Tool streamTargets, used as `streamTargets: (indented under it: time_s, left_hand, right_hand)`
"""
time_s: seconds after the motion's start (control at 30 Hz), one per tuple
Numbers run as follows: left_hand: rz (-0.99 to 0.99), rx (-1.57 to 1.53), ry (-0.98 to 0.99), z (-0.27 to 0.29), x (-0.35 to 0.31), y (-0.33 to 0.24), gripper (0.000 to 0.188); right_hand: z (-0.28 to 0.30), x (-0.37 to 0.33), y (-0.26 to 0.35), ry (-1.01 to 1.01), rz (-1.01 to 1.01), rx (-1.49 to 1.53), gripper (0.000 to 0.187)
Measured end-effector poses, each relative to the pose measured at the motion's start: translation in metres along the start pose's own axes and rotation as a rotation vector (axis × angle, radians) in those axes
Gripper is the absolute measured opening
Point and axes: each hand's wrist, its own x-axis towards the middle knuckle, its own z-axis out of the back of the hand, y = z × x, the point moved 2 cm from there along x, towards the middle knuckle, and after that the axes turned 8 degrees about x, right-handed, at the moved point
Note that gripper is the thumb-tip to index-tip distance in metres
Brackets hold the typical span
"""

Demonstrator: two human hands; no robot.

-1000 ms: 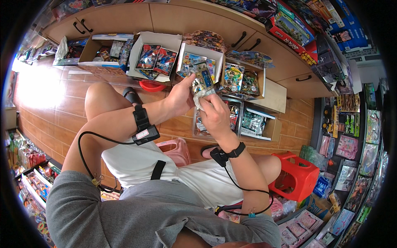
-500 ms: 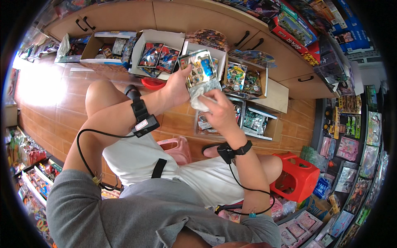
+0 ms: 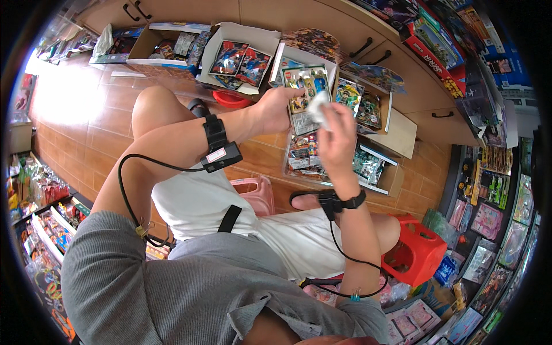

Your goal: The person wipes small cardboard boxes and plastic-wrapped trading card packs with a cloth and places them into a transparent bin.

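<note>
My left hand (image 3: 277, 110) grips a flat toy-figure packet (image 3: 301, 106), its thumb over the left edge of the printed face. A crumpled white cloth or tissue (image 3: 317, 108) is pinched in my right hand (image 3: 338, 137) and lies against the packet's face, covering part of it. Motion blurs the right fingertips somewhat. Behind the packet stands an open white box (image 3: 280, 53). Below the hands sits a clear tray of figure packets (image 3: 305, 155).
Open boxes line the cabinet (image 3: 310, 17), among them a white box (image 3: 267, 43) holding red and blue packets (image 3: 253, 65). A red basin (image 3: 232, 100) sits beneath. A pink stool (image 3: 259, 195) and a red stool (image 3: 422, 250) are near my legs. Goods-laden shelves stand at right.
Both hands and the packet have shifted right in the view, as has the background. The right hand with the cloth has moved up from the packet's lower edge onto its face.
</note>
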Motion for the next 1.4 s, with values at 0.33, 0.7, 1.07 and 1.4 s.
streamTargets:
  time_s: [0.33,0.7,1.07,1.4]
  left_hand:
    - [-0.053,0.066,0.061,-0.006,-0.013,0.006,0.044]
    - [-0.111,0.436,0.2,0.009,-0.004,0.018,0.053]
    - [-0.008,0.498,0.294,0.017,-0.007,0.034,0.058]
    - [0.014,0.491,0.246,0.006,-0.014,0.028,0.07]
  right_hand:
    - [-0.006,-0.002,-0.004,-0.028,0.137,-0.163,0.037]
    - [-0.008,-0.005,-0.017,-0.104,-0.204,0.146,0.038]
    - [-0.008,0.0,-0.008,-0.053,0.082,-0.079,0.044]
    - [-0.001,-0.002,-0.031,-0.178,-0.155,-0.073,0.039]
